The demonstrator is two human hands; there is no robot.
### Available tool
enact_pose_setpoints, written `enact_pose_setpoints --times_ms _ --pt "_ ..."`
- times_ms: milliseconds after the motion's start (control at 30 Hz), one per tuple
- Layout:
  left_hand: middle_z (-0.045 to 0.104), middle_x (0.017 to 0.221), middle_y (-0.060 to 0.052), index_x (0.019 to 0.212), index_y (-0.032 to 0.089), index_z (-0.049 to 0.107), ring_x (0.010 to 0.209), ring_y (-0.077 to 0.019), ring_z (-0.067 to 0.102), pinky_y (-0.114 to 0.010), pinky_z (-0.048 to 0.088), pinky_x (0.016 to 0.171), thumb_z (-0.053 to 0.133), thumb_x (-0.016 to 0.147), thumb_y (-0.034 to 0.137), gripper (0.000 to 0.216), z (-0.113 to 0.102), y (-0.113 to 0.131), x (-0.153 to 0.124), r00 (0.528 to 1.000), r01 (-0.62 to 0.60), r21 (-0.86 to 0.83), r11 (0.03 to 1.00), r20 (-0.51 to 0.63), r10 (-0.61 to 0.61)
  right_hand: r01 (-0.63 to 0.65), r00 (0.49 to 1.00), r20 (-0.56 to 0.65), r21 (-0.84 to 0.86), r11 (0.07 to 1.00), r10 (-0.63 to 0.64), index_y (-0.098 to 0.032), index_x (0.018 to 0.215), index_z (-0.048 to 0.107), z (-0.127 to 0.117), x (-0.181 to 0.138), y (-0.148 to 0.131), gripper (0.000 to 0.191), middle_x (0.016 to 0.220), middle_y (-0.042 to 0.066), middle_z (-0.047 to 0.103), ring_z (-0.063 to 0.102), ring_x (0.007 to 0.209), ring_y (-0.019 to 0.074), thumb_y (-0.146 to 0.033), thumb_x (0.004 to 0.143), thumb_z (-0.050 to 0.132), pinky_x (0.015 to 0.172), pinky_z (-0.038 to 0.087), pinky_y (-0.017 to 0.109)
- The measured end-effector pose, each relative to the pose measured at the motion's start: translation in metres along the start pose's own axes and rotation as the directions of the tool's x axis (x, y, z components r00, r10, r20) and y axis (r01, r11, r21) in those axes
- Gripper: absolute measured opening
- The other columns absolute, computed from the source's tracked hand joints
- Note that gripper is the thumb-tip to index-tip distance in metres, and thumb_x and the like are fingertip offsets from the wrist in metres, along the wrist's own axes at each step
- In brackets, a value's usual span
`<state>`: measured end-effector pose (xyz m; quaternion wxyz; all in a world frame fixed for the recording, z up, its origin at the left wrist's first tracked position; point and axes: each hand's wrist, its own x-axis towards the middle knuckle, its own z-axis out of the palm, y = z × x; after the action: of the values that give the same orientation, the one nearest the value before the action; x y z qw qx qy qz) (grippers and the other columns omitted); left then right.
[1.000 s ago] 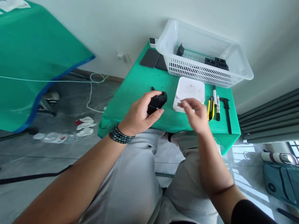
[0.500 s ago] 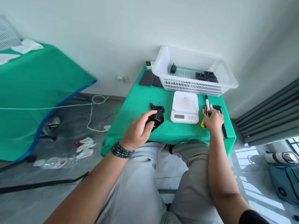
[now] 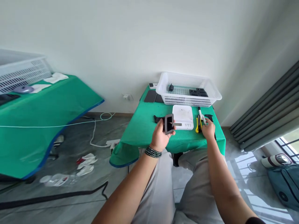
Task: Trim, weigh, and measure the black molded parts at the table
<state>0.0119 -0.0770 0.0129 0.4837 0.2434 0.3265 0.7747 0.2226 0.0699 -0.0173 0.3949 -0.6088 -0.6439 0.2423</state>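
Observation:
My left hand [image 3: 161, 137] is closed around a small black rectangular box with a grey rim [image 3: 169, 123], its dark face turned up toward me beside the scale. The fingers of my right hand [image 3: 208, 130] are closed on a slim white marker [image 3: 204, 119] at the right of the table. Just left of that hand lie a yellow-and-black utility knife [image 3: 198, 124] and a white marker with a black cap [image 3: 200, 112]. A black caliper-like tool [image 3: 209, 117] is partly hidden beneath the right hand. Behind the box lies a black piece [image 3: 157, 119], partly covered.
A white kitchen scale [image 3: 182, 113] stands mid-table, in front of a white plastic basket [image 3: 187, 101] with several black parts. Dark flat devices [image 3: 150, 96] lie at the back left. Another green-covered table [image 3: 58, 124] is at left. A bottle [image 3: 58, 179] and cables are on the floor.
My left hand has moved right and turned the black box so its rimmed face shows. The right hand has closed on the slim marker and tilted it. The camera view has shifted.

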Motion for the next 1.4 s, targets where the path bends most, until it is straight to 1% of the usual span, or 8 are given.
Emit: enact_pose_setpoints --times_ms 100,267,367,500,733,933,1200,1400 --pt "0.075 0.091 -0.008 0.105 0.015 0.069 0.071 -0.0162 0.071 -0.025 0.055 0.054 0.082 0.08 0.048 0.044 0.018 -0.007 0.0 0.983 0.183 -0.188 0.965 0.021 -0.183 -0.006 1.0 0.021 0.134 0.991 0.003 -0.009 0.122 0.069 -0.01 0.001 -0.008 0.06 0.107 0.016 0.074 0.066 0.09 0.027 -0.021 0.066 0.052 0.08 0.054 0.04" --pt "0.074 0.081 -0.002 0.094 0.017 0.071 0.071 -0.0166 0.072 -0.026 0.06 0.058 0.097 0.061 0.03 0.044 0.024 -0.017 0.007 0.975 0.218 -0.188 0.958 0.076 -0.207 0.068 0.991 0.079 0.395 0.916 -0.107 -0.016 0.131 0.063 -0.014 0.0 -0.041 0.061 0.102 0.008 0.071 0.064 0.077 0.0175 -0.031 0.074 0.05 0.068 0.053 0.031" --pt "0.079 0.094 -0.006 0.1 0.018 0.073 0.083 -0.0191 0.076 -0.028 0.062 0.07 0.101 0.058 0.033 0.052 0.022 -0.022 0.015 0.989 0.148 -0.197 0.969 0.053 -0.14 0.091 0.94 0.153 0.748 0.658 -0.305 -0.021 0.13 0.062 -0.013 -0.015 -0.065 0.05 0.097 0.007 0.072 0.071 0.083 0.0199 -0.045 0.087 0.055 0.07 0.054 0.033" --pt "0.08 0.108 -0.005 0.104 0.021 0.073 0.102 -0.0218 0.076 -0.033 0.062 0.091 0.098 0.065 0.039 0.049 0.022 -0.025 0.026 0.999 0.035 -0.186 0.982 0.006 -0.034 0.134 0.806 0.179 0.873 0.468 -0.564 -0.025 0.133 0.057 -0.015 -0.045 -0.078 0.055 0.111 0.012 0.076 0.075 0.105 0.0277 -0.063 0.093 0.061 0.083 0.059 0.044" --pt "0.078 0.117 -0.006 0.103 0.022 0.072 0.126 -0.0259 0.068 -0.041 0.055 0.109 0.09 0.074 0.052 0.045 0.027 -0.032 0.034 0.995 -0.092 -0.075 0.993 -0.056 0.087 0.285 0.865 0.09 0.72 0.632 -0.493 -0.025 0.091 0.065 -0.019 -0.072 -0.059 0.019 0.059 -0.006 0.057 0.053 0.048 0.0126 -0.043 0.096 0.067 0.05 0.044 0.027" --pt "0.077 0.121 -0.006 0.109 0.023 0.071 0.136 -0.0271 0.062 -0.041 0.053 0.112 0.082 0.082 0.055 0.043 0.035 -0.04 0.026 0.995 -0.095 0.001 0.995 -0.028 0.095 0.316 0.847 0.119 0.672 0.67 -0.518 -0.026 0.12 0.071 -0.022 -0.077 -0.05 0.027 0.074 0.0 0.071 0.063 0.056 0.0158 -0.038 0.097 0.063 0.054 0.051 0.031" --pt "0.077 0.116 -0.004 0.109 0.025 0.071 0.13 -0.0262 0.066 -0.041 0.055 0.108 0.083 0.082 0.054 0.041 0.043 -0.057 0.026 0.996 -0.088 0.019 0.996 -0.002 0.088 0.33 0.916 0.048 0.476 0.815 -0.399 -0.024 0.097 0.075 -0.018 -0.072 -0.057 0.014 0.065 -0.002 0.071 0.063 0.05 0.0144 -0.03 0.091 0.065 0.053 0.053 0.028" --pt "0.077 0.109 -0.008 0.11 0.025 0.07 0.12 -0.0297 0.07 -0.043 0.06 0.096 0.083 0.078 0.06 0.049 0.04 -0.055 0.024 0.998 -0.069 0.067 0.995 0.02 0.067 0.326 0.943 -0.19 0.374 0.868 -0.272 -0.021 0.093 0.076 -0.014 -0.04 -0.05 0.016 0.077 0.003 0.076 0.072 0.065 0.0197 -0.032 0.089 0.066 0.063 0.058 0.034"
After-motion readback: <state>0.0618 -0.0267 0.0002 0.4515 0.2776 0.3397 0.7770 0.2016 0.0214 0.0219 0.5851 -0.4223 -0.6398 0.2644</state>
